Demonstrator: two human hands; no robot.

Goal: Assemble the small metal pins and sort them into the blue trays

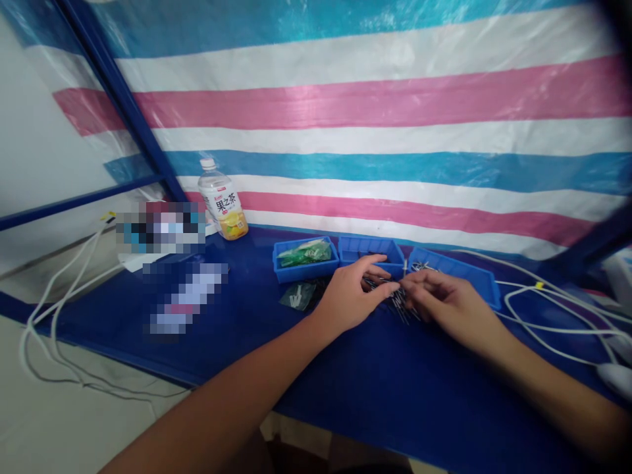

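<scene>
A loose pile of thin dark metal pins (402,308), perhaps screws or nails, lies on the blue table between my two hands. My left hand (353,289) curves over the pile's left side, thumb and forefinger apart. I see nothing clearly gripped in it. Close by on the right, my right hand (442,296) has its thumb and fingertips pinched together at the pile; what they hold is too small and blurred to name. Behind my hands stand a middle blue bin (395,249) and a right blue bin (474,280) with more pins in it.
A left blue bin (306,271) holds green-and-clear plastic packets (309,252). Before it lies a small clear bag (297,296) with pale pieces. A drink bottle (224,204) stands at the back left. White cables (543,329) run along the right; striped sheeting (345,105) hangs behind.
</scene>
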